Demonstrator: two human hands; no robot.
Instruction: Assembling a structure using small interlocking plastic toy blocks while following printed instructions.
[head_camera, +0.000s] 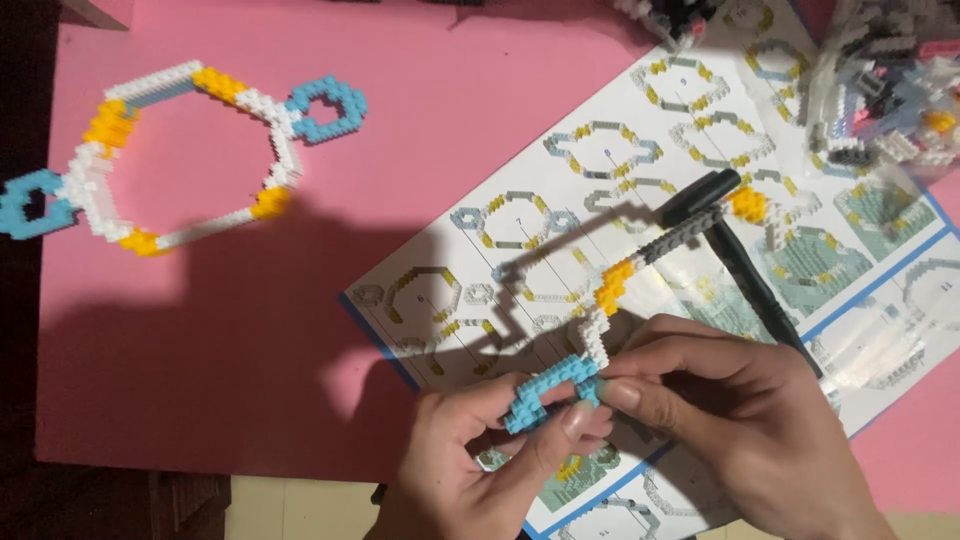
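Observation:
Both of my hands pinch a small blue brick loop (545, 388) at the near end of a partly built chain of tiny bricks (640, 262). The chain runs up and right in white, orange, grey and orange pieces over an instruction sheet (520, 160). My left hand (480, 450) grips the loop from below and left. Thumb and fingers of my right hand (720, 400) close on its right side. A finished ring of white, orange and blue bricks (190, 150) lies flat on the pink mat at the far left.
A black tool (740, 250) lies across the sheet under the chain. A clear bag with loose bricks (890, 90) sits at the top right. The pink mat (250, 350) ends at a dark edge on the left and a pale floor in front.

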